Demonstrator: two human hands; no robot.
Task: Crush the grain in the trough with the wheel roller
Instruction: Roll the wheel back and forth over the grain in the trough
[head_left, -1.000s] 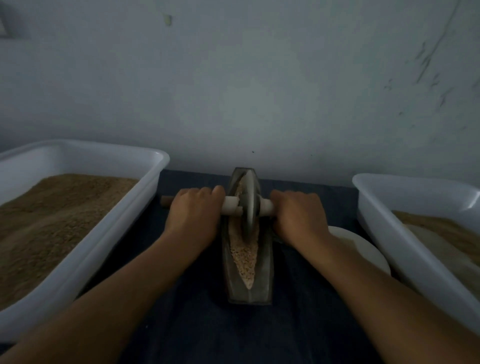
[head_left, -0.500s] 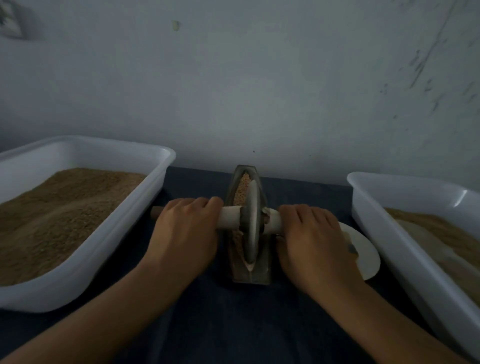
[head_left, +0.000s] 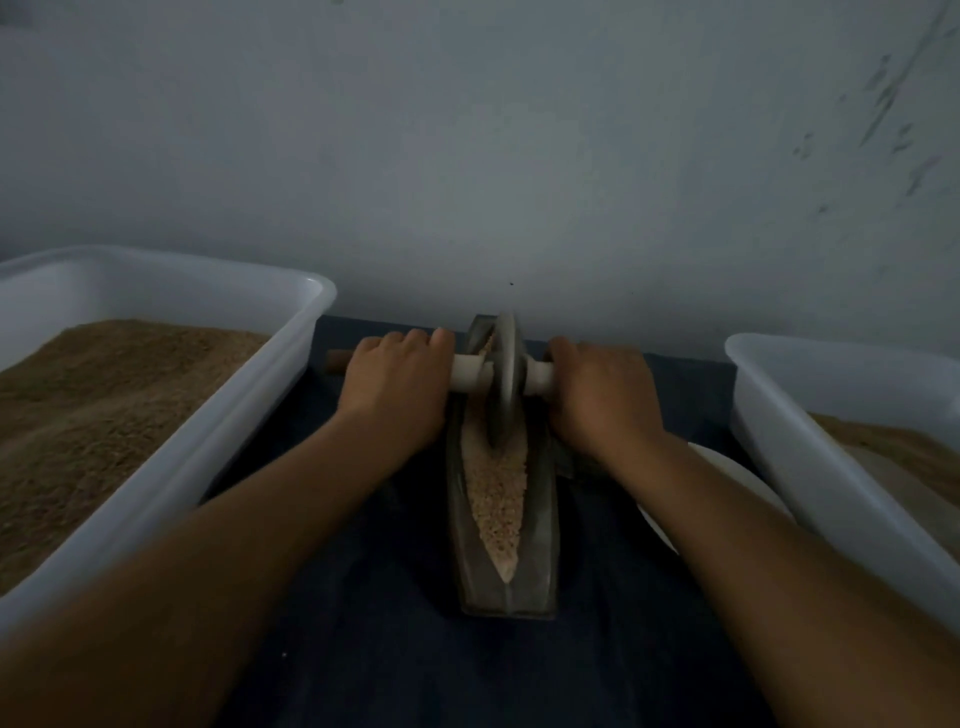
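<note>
Wheel roller (head_left: 503, 384): now at trough's (head_left: 540, 540) far end, moved away since half a second ago.
Grain (head_left: 496, 499): near portion uncovered.
Left hand (head_left: 397, 387): fingers curled round axle.
Right hand (head_left: 602, 395): likewise.

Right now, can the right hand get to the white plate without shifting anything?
Probably yes. The right hand grips the roller handle; the white plate lies just beside that forearm, with nothing between them. It must release the handle first.

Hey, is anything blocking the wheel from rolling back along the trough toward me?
Nothing visible blocks it. The wheel roller sits at the trough's far end, and only loose grain lies along the channel toward the near tip. The left hand and right hand grip the axle outside the trough walls.
</note>
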